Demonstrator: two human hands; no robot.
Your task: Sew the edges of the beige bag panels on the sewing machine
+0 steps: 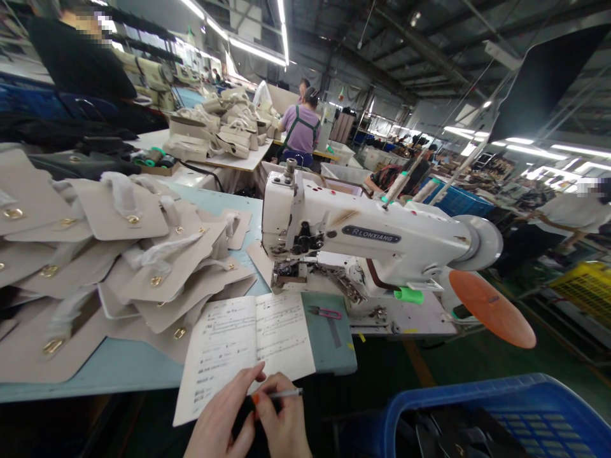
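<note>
Both my hands meet at the bottom edge of the view, just below an open notebook [243, 346] that hangs over the front of the light blue table [119, 366]. My right hand [282, 420] is closed around a pen [281, 394] with an orange band, its tip pointing right. My left hand [222, 420] lies against the right one, its fingers curled over the pen's near end and touching the notebook's lower edge. The notebook's pages carry handwritten lines.
A white sewing machine [363, 245] stands behind the notebook, pink-handled snips [325, 312] beside it. Beige leather flaps with gold clasps [114, 261] pile up at left. A blue crate [482, 416] sits bottom right. Other people work at tables beyond.
</note>
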